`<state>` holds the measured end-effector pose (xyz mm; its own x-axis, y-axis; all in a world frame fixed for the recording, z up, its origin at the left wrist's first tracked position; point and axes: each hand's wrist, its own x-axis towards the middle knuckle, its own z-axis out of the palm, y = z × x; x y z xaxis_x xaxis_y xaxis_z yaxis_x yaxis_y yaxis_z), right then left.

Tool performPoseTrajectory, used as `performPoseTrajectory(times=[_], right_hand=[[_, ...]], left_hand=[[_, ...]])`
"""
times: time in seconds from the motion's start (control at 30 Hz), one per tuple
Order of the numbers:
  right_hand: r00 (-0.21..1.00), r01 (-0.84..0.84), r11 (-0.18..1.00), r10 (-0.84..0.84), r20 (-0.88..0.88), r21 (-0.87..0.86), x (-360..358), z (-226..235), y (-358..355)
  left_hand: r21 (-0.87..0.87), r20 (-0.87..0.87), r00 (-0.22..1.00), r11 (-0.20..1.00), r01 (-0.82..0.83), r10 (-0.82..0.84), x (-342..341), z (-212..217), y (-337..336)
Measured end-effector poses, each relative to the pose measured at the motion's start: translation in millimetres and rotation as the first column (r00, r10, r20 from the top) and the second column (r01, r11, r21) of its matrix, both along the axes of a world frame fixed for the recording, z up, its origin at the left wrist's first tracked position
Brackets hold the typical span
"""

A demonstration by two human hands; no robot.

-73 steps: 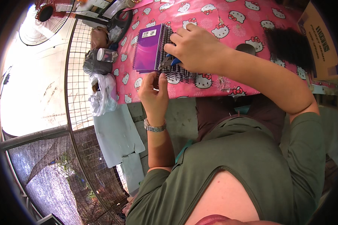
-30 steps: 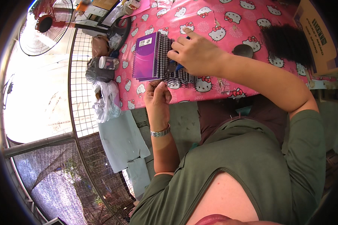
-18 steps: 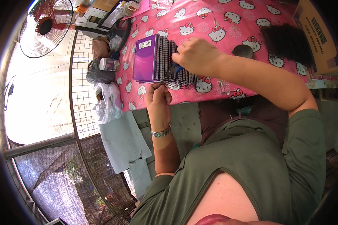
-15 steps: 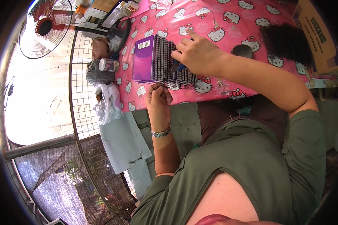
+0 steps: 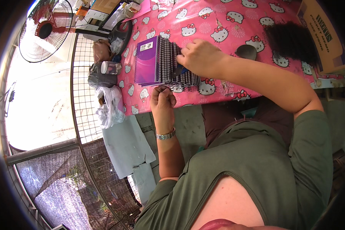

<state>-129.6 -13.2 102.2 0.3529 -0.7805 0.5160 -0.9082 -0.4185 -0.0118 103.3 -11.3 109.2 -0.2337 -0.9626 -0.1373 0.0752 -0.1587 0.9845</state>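
Note:
A stack of spiral notebooks [image 5: 146,63] with purple covers lies on the table, its black wire spirals [image 5: 168,61] fanned out along the right side. My right hand [image 5: 203,57] is closed over these spirals, gripping pliers [image 5: 179,71] with dark jaws and a bit of blue handle showing. The jaws point left, at the spirals; whether they touch a wire is hidden. Just below the stack's near edge, my left hand [image 5: 163,99] is closed in a pinch by the spiral ends. What its fingertips hold, if anything, is too small to make out.
A pink patterned cloth [image 5: 218,90] covers the table. To the right are a dark round object [image 5: 246,52], a heap of black wire spirals [image 5: 289,42] and a cardboard box [image 5: 326,38]. Along the left edge stand a fan [image 5: 46,30], a white-lidded jar [image 5: 110,68] and plastic bags [image 5: 109,107].
My right hand's raised forefinger has curled down, and its fingers have closed further round the pliers. My left hand stays by the stack's near edge, its fingers slightly shifted.

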Motion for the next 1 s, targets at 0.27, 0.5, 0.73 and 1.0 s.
performPoseTrajectory(times=[0.27, 0.5, 0.73, 1.0], right_hand=[[0.998, -0.033, 0.999, 0.034, -0.052, 0.014, 10, 6, -3], [0.999, -0.038, 0.983, 0.032, 0.035, 0.181, 5, 5, -1], [0.999, -0.053, 0.969, 0.053, -0.005, -0.242, 3, -11, -5], [0.998, -0.004, 0.936, 0.025, -0.056, 0.352, 10, 4, -3]], left_hand=[[0.023, 0.080, 0.996, 0.999, 0.044, -0.046, -5, -5, -3], [0.015, 0.028, 1.000, 1.000, 0.011, -0.012, -3, -9, -2], [0.068, 0.004, 0.999, 0.997, 0.035, -0.036, -6, -12, -1], [0.045, 0.028, 0.999, 0.999, 0.024, -0.026, 0, -18, -3]])
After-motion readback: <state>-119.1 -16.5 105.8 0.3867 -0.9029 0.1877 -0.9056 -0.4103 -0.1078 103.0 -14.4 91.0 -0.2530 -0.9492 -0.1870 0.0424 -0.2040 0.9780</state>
